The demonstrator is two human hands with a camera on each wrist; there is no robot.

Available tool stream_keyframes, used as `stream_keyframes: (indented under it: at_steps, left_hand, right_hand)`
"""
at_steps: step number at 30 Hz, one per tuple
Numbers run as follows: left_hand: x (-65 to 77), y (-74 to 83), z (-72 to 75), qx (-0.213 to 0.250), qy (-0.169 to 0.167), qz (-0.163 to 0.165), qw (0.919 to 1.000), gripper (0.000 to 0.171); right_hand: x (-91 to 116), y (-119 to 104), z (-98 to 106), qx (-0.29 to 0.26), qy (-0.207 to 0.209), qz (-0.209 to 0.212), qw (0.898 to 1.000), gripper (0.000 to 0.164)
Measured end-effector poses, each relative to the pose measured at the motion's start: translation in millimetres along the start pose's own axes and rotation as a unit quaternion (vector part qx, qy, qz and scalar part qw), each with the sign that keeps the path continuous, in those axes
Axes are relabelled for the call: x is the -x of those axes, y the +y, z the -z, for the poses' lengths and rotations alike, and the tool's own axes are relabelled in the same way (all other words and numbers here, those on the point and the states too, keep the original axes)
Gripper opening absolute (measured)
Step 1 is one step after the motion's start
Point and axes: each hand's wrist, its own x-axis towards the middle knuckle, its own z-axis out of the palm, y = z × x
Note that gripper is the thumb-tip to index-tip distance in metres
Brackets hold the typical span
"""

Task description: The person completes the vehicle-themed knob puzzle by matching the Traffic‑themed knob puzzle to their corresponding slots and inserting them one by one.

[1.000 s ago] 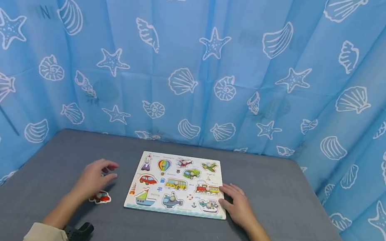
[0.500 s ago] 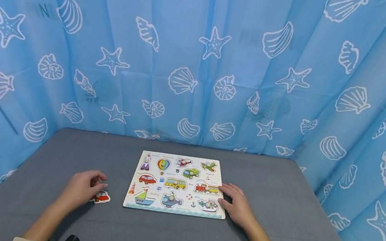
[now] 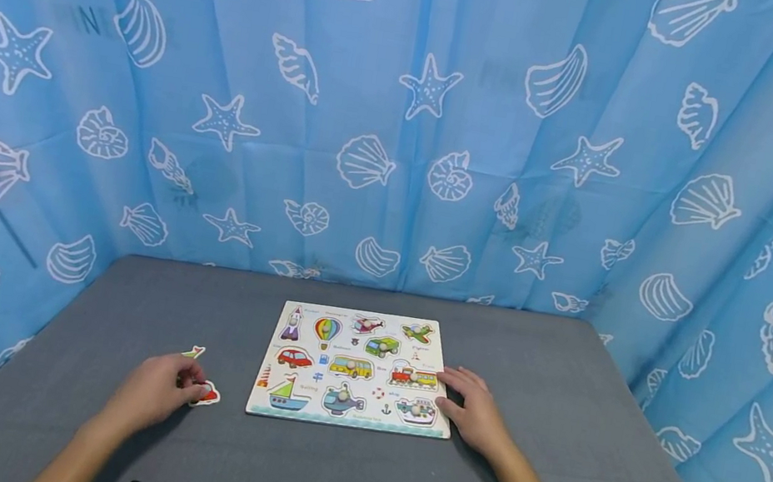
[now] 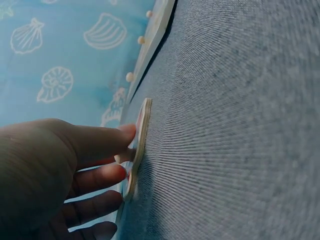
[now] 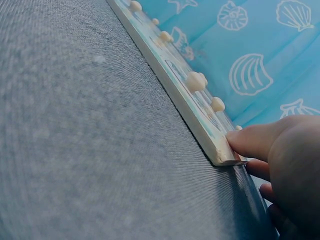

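Note:
My left hand is at the left of the table, its thumb and fingers pinching the small knob of a red car puzzle piece. In the left wrist view the piece stands tilted close over the cloth, thumb at its near face. Behind the hand pokes out a second puzzle piece with a green and red tip, mostly hidden. A white wooden peg puzzle board with vehicle pictures lies flat at the middle. My right hand rests at its right edge, thumb on the top face by the corner.
Several round wooden knobs stick up from the board. Grey cloth covers the table. A blue shell-print curtain hangs behind it and along both sides.
My left hand has come down and toward the left, from above the red car piece to pinching it. The second piece now shows behind the hand. The right hand stays at the board.

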Motion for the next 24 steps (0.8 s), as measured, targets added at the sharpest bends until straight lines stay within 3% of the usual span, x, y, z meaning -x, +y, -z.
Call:
stream_keyframes:
  at_steps: [14,24]
  left_hand:
    - [2.4,1.7,3.7,-0.017,0.009,-0.005,0.9998,0.021]
    - [4.8,-1.3,5.6,-0.007,-0.001,0.009,0.9999,0.027]
  right_hand:
    - [-0.8,1.8,0.1,0.0,0.001,0.001,1.0,0.04]
    - [-0.2,2.9,-0.3,-0.003,-0.001,0.002,1.0,0.04]
